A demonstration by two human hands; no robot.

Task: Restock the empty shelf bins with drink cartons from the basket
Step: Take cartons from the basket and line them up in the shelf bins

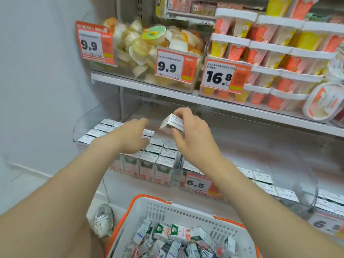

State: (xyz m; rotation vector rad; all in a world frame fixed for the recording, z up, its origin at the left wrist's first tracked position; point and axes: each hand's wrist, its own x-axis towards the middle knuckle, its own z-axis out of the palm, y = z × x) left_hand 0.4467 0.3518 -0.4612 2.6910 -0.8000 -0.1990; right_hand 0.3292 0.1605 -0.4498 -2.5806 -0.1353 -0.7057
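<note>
My right hand (188,133) pinches a small white drink carton (172,122), tilted, above the clear shelf bin (167,175) on the lower shelf. That bin holds rows of upright cartons (158,155) with white tops. My left hand (133,135) reaches over the cartons at the left of the bin, fingers extended forward; whether it touches them is unclear. Below me sits a white basket with an orange rim (149,200), with several loose cartons (176,239) piled inside.
A second clear bin (270,183) to the right holds more cartons behind a 6.5 price tag (198,185). The upper shelf (167,91) carries jelly cups and stacked tubs with 9.9 and 16.8 tags. A wall stands at the left.
</note>
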